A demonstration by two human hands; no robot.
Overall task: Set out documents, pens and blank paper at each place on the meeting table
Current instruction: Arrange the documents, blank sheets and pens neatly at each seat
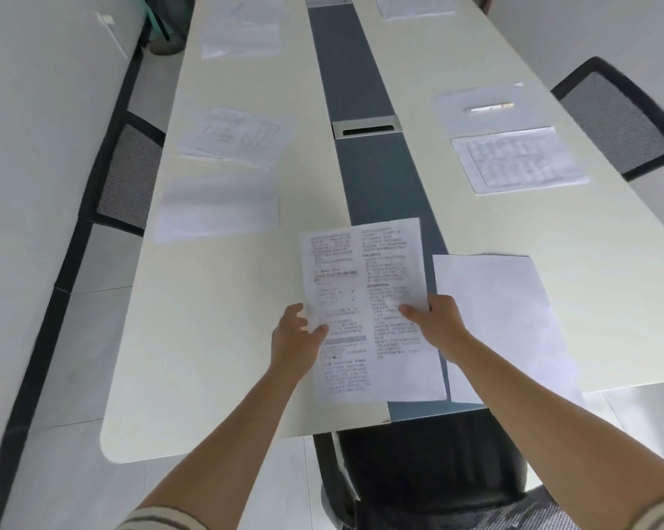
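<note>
A printed document [368, 300] with two columns of text lies over the near end of the long white meeting table [215, 338]. My left hand [296, 338] pinches its left edge and my right hand [441, 319] grips its right edge. A blank sheet [502, 307] lies just right of it, partly over the table's near edge. At the left place sit a blank sheet [215, 208] and a printed document [234, 135]. At the right place are a printed table sheet [517, 158] and a blank sheet with a pen [489, 107] on it.
More papers lie farther up the table on the left [242, 28] and right [414, 3]. A dark strip with a cable box [366, 128] runs down the table's middle. Mesh chairs stand at the left [127, 177], right [617, 116] and near end [418, 460].
</note>
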